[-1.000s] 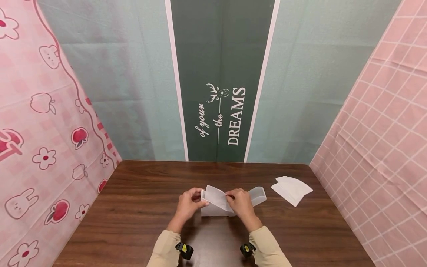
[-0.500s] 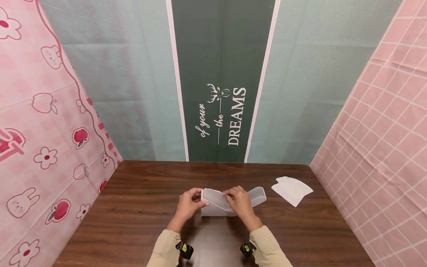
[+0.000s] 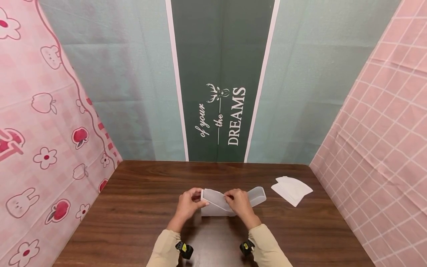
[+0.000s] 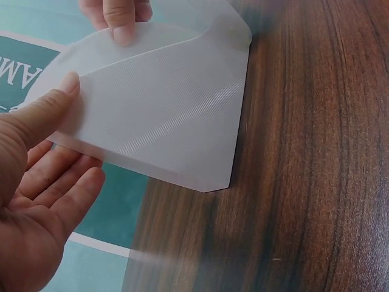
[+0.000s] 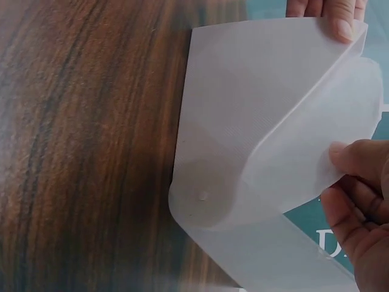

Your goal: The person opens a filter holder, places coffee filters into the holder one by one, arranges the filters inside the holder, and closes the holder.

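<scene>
A white translucent plastic case (image 3: 217, 211) lies on the table with its flap lid (image 3: 257, 195) swung out to the right. My left hand (image 3: 187, 204) holds the case's left end, thumb over the near wall. Inside sits a white fan-shaped filter paper (image 5: 304, 146), its rounded edge showing above the slanted opening in the right wrist view. With thumb and fingers my right hand (image 3: 241, 202) pinches this paper by its edge. In the left wrist view, the right thumb (image 4: 121, 30) presses on the paper's face. The paper's lower part is hidden behind the near wall.
More white fan-shaped filter papers (image 3: 291, 190) lie overlapped at the back right of the brown wooden table (image 3: 150, 181). A green printed curtain (image 3: 220, 55) hangs behind it, with pink patterned cloths (image 3: 60, 148) at both sides.
The filter paper has dropped from well above the case's opening down into it, mostly in the first half second. The right hand has stayed at its edge; the left hand and case have hardly moved.
</scene>
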The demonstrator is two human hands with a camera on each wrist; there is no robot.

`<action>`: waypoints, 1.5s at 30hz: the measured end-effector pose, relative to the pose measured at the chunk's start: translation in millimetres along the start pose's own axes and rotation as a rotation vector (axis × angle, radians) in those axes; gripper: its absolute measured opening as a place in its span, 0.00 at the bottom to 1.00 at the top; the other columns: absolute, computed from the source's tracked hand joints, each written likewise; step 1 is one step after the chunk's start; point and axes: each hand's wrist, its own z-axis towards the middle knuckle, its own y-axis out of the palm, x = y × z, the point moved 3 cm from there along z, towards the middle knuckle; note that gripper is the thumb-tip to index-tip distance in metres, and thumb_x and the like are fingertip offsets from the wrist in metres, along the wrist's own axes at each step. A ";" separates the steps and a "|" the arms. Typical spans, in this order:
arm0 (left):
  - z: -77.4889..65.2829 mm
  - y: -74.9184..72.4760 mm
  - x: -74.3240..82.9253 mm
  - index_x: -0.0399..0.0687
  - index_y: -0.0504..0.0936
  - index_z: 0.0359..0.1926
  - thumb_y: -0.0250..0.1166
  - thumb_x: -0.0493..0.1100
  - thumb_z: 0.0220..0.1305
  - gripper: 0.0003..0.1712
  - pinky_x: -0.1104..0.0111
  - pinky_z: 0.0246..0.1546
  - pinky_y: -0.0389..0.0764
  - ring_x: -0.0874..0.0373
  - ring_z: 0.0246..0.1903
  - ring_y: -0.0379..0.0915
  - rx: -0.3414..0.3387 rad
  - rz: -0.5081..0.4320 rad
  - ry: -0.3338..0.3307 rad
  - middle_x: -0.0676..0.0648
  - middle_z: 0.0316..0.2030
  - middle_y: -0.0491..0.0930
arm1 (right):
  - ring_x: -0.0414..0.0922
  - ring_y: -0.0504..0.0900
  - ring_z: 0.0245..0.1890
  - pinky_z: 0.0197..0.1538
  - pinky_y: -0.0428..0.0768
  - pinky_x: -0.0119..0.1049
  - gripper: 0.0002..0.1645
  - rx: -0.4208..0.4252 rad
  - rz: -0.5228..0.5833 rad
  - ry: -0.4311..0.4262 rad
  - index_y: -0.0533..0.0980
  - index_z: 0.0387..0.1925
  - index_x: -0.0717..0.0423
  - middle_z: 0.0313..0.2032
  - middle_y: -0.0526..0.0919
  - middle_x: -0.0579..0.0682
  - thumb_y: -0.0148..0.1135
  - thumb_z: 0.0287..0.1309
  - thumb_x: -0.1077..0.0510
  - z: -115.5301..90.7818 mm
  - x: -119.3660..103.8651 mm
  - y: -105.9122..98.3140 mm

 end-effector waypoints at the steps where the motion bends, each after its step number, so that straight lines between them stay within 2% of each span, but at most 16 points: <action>1: -0.2 0.0 -0.3 0.39 0.80 0.41 0.76 0.41 0.44 0.22 0.66 0.34 0.80 0.54 0.34 0.79 0.000 -0.001 -0.003 0.44 0.36 0.82 | 0.45 0.80 0.25 0.29 0.76 0.38 0.05 -0.007 0.000 0.004 0.83 0.22 0.56 0.24 0.83 0.48 0.72 0.42 0.67 0.3 -0.1 0.1; 11: 0.5 -0.2 -0.6 0.38 0.80 0.41 0.76 0.40 0.43 0.23 0.67 0.34 0.80 0.54 0.34 0.80 -0.009 -0.027 -0.008 0.42 0.36 0.82 | 0.41 0.78 0.23 0.27 0.76 0.34 0.02 -0.158 0.001 0.078 0.83 0.23 0.57 0.23 0.83 0.47 0.70 0.46 0.65 3.5 -0.7 6.2; 24: 2.0 -0.4 0.3 0.37 0.80 0.41 0.76 0.40 0.43 0.23 0.68 0.32 0.79 0.54 0.34 0.80 -0.023 -0.025 -0.011 0.42 0.36 0.82 | 0.39 0.74 0.20 0.25 0.73 0.32 0.02 -0.226 0.009 0.115 0.82 0.23 0.57 0.22 0.82 0.47 0.69 0.47 0.65 5.4 -0.7 11.0; 31: 2.2 -0.6 -1.1 0.37 0.80 0.41 0.76 0.41 0.43 0.23 0.68 0.33 0.79 0.54 0.35 0.79 -0.026 -0.025 -0.019 0.43 0.36 0.82 | 0.39 0.73 0.20 0.24 0.73 0.31 0.02 -0.238 0.030 0.102 0.82 0.23 0.57 0.22 0.81 0.47 0.69 0.48 0.65 7.5 -0.9 9.2; 33: 2.3 -0.7 -1.0 0.37 0.80 0.42 0.76 0.41 0.43 0.23 0.67 0.33 0.80 0.54 0.35 0.79 -0.027 -0.028 -0.014 0.43 0.36 0.82 | 0.40 0.73 0.21 0.25 0.73 0.32 0.01 -0.267 0.028 0.102 0.82 0.25 0.57 0.23 0.81 0.47 0.68 0.48 0.65 8.6 -1.9 8.0; 37: 2.2 -1.3 -1.5 0.37 0.79 0.41 0.76 0.41 0.43 0.23 0.68 0.33 0.79 0.53 0.35 0.79 -0.028 -0.028 -0.011 0.43 0.35 0.82 | 0.44 0.76 0.27 0.31 0.75 0.39 0.11 -0.388 -0.033 0.051 0.81 0.35 0.58 0.28 0.82 0.49 0.69 0.46 0.61 9.2 -7.7 3.1; 40: 1.7 -1.8 -1.9 0.38 0.79 0.41 0.76 0.41 0.44 0.22 0.68 0.33 0.79 0.54 0.35 0.79 -0.036 -0.027 -0.010 0.44 0.35 0.82 | 0.50 0.77 0.33 0.36 0.75 0.46 0.18 -0.468 -0.122 -0.021 0.80 0.40 0.58 0.33 0.81 0.52 0.71 0.44 0.58 8.5 -14.9 -3.4; 45: 1.9 -2.0 -2.0 0.39 0.78 0.41 0.75 0.41 0.44 0.22 0.67 0.33 0.79 0.54 0.35 0.79 -0.052 -0.021 0.001 0.45 0.35 0.82 | 0.53 0.75 0.35 0.35 0.71 0.50 0.19 -0.507 -0.265 -0.091 0.81 0.40 0.55 0.35 0.80 0.53 0.72 0.43 0.54 9.5 -27.1 -16.5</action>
